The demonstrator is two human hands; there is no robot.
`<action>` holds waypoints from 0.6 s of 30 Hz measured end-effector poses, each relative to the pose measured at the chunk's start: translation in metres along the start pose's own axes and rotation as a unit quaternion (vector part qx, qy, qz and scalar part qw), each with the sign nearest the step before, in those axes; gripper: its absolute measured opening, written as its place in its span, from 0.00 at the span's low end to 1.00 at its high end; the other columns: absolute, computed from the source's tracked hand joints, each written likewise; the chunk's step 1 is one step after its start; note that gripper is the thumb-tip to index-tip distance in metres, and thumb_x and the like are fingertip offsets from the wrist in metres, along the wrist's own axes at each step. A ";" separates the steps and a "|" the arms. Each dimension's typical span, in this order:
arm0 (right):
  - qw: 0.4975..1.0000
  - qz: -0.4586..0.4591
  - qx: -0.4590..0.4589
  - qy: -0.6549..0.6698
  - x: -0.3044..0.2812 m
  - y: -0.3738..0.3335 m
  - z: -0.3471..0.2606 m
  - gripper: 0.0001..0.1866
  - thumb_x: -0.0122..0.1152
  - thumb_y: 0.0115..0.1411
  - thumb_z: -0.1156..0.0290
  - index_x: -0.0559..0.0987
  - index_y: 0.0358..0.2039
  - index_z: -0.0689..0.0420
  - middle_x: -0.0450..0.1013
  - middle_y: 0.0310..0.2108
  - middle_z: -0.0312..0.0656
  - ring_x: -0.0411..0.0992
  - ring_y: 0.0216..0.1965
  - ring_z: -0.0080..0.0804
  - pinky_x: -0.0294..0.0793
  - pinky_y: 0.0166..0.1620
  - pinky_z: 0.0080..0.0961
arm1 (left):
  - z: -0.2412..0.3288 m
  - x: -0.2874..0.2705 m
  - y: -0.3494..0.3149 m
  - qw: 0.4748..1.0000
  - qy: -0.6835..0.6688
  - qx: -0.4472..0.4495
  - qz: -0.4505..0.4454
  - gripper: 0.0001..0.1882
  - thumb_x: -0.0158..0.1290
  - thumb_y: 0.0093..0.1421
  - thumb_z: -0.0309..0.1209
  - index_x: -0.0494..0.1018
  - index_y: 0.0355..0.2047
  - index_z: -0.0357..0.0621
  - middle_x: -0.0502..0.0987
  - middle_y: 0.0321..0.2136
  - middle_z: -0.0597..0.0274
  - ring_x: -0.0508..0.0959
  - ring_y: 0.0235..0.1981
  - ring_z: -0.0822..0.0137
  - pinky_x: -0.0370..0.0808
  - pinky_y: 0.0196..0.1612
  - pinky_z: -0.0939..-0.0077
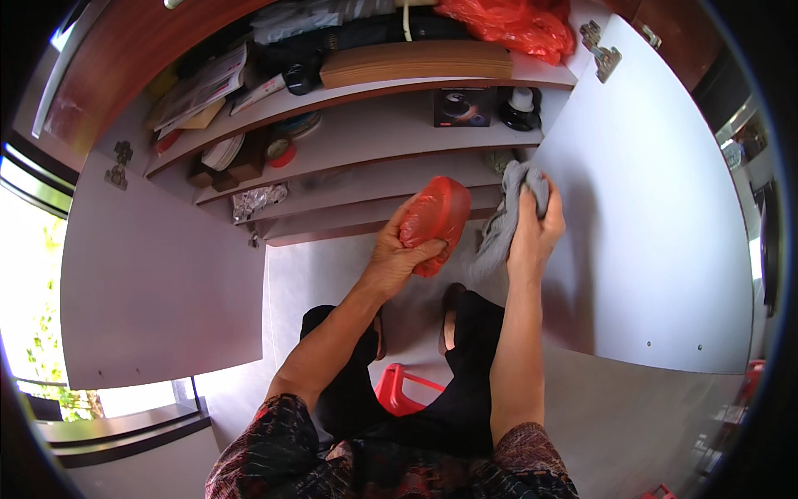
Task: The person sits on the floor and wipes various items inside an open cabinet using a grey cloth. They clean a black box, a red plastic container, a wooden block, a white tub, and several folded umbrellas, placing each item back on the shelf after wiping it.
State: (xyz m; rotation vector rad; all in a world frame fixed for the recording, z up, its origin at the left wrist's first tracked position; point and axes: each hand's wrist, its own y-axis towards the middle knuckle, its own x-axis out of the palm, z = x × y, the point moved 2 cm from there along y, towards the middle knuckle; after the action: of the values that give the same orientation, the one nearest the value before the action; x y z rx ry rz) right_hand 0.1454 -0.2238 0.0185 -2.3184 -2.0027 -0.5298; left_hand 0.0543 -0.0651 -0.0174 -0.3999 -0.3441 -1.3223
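Red oblong bundle of thin, shiny plastic film, smooth across its broad face and finely creased toward the edges, with rounded ends and a faintly see-through skin. Beside it, and apart from it, is a soft grey cloth, matte and bunched into folds at the top, its loose lower part hanging down and a little blurred.

The left hand is closed partway around the bundle, opened only as wide as its thickness: the thumb lies across the lower face, while the other fingers go behind it and are mostly hidden. The right hand is curled around the gathered cloth, thumb on the near side and fingers bent over the far side.

The bundle sits between the left thumb and fingers, tilted, projecting above and to the right of them. Both hands are raised in front of white shelves with reddish-brown front edges, near a flat white cabinet door on the right. Below them stands a glossy red stool.
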 end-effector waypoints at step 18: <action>0.993 -0.087 -0.015 -0.083 0.015 -0.011 0.027 0.12 0.58 0.56 0.75 0.76 0.42 0.61 0.70 0.36 0.42 0.70 0.38 0.31 0.70 0.42 0.25 | 0.001 0.001 -0.007 0.947 0.248 0.203 -0.024 0.22 0.55 0.49 0.17 0.70 0.47 0.40 0.69 0.44 0.57 0.71 0.42 0.62 0.73 0.43 0.74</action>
State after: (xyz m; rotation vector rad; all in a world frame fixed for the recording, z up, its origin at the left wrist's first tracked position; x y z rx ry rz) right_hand 0.1424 -0.2006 -0.0048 -2.2862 -2.3019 -0.3873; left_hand 0.0480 -0.0667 -0.0156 0.2891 -0.1930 -1.3108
